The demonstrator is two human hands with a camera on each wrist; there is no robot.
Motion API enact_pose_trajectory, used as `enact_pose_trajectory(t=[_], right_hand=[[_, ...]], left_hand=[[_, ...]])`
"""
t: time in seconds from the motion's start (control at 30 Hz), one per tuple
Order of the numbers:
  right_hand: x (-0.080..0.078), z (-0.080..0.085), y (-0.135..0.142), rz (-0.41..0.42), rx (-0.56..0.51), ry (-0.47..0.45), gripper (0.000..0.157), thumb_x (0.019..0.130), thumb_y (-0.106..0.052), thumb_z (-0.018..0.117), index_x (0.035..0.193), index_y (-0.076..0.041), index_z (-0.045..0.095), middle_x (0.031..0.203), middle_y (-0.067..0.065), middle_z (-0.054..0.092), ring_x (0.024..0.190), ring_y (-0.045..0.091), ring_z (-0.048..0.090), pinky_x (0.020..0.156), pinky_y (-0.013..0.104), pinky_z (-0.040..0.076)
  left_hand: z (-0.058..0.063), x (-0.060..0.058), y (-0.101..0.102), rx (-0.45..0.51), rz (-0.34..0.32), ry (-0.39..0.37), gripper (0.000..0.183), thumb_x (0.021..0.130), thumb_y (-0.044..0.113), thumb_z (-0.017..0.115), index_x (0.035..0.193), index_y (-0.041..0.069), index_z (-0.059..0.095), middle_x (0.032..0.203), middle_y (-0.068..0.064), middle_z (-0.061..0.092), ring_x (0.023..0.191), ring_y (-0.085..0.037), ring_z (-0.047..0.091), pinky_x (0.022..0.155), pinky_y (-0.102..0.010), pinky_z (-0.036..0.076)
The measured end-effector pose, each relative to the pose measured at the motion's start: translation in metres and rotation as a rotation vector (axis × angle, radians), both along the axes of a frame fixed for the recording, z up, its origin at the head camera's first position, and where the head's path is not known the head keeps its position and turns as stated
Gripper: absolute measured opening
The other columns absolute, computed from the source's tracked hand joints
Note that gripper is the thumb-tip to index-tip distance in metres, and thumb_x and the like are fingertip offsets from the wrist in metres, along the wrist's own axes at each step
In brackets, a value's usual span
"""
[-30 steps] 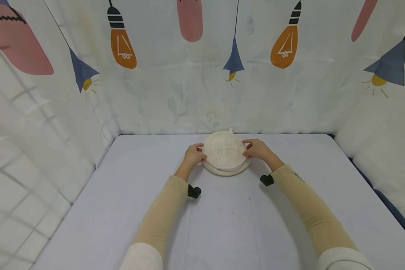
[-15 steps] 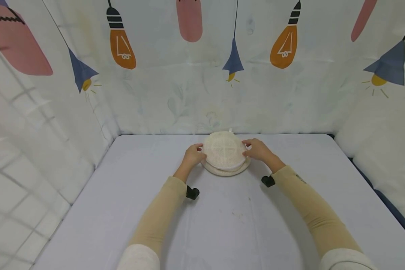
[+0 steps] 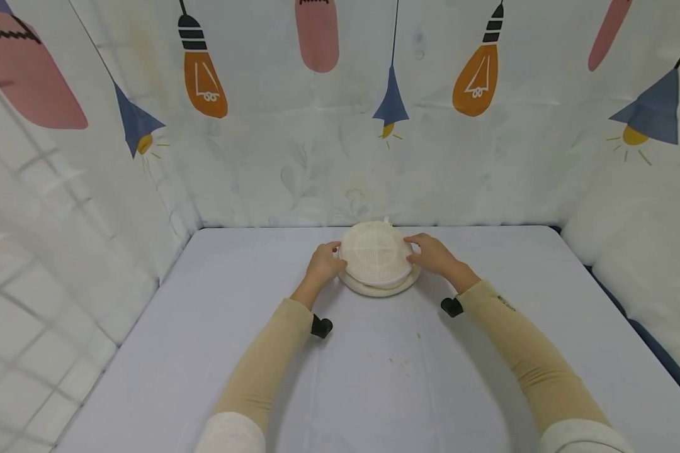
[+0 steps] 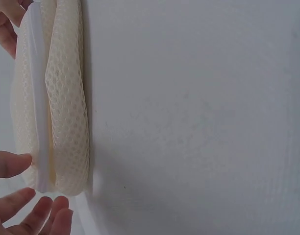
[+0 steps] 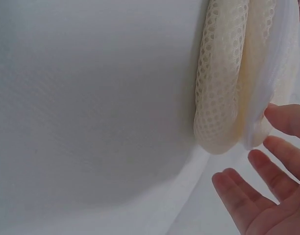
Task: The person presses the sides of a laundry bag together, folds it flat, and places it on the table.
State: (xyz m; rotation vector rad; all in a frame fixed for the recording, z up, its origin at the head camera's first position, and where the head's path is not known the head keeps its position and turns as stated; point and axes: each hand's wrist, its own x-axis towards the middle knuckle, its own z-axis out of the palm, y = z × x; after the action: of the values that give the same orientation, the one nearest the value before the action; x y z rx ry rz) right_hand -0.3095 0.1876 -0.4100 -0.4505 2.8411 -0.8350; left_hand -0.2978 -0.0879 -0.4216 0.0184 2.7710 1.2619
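A round, cream mesh laundry bag point(image 3: 376, 255) with a white zipper band lies at the far side of the table. Its upper part sits over a thicker, padded lower ring, and a gap shows between them in both wrist views. On its left side my left hand point(image 3: 324, 263) pinches the edge of the upper part between thumb point(image 4: 12, 164) and forefinger. Opposite, my right hand point(image 3: 435, 255) pinches the right edge the same way, thumb point(image 5: 287, 117) on the zipper band. The other fingers of both hands are spread loosely beneath, off the bag.
A white-covered table point(image 3: 368, 384) stretches from me to a back curtain point(image 3: 260, 170) printed with lamps and bulbs. The bag lies close to the table's back edge. White fabric walls stand on the left and right. A dark wrist mount point(image 3: 321, 326) sticks out from the left cuff.
Both wrists have shifted slightly outward, away from each other. The hands keep their hold on the bag's sides, and the bag stays in place.
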Motion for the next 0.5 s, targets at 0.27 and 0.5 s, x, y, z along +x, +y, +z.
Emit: enact_pose_trajectory(t=[0.27,0.5], right_hand=[[0.0037,-0.0009,-0.0002,0.053,-0.015,0.040,0.052,0.107,-0.014,0.054,0.152,0.008,0.041,0.157,0.029,0.037,0.146,0.045,0.031,0.119,0.055,0.026],[0.0052,-0.0016,-0.0012,0.096,0.008,0.054,0.055,0.109,-0.019,0.050,0.155,0.008,0.035,0.160,0.028,0.033,0.149,0.044,0.028,0.121,0.054,0.023]], left_hand=[[-0.0011,-0.0015,-0.0006,-0.086,-0.089,0.032,0.062,0.095,0.007,0.058,0.154,-0.003,0.041,0.156,-0.027,0.040,0.146,-0.040,0.036,0.118,-0.050,0.031],[-0.0009,-0.0002,0.0009,-0.138,-0.162,0.055,0.060,0.105,0.017,0.053,0.156,-0.006,0.033,0.160,-0.026,0.034,0.149,-0.039,0.031,0.121,-0.048,0.025]])
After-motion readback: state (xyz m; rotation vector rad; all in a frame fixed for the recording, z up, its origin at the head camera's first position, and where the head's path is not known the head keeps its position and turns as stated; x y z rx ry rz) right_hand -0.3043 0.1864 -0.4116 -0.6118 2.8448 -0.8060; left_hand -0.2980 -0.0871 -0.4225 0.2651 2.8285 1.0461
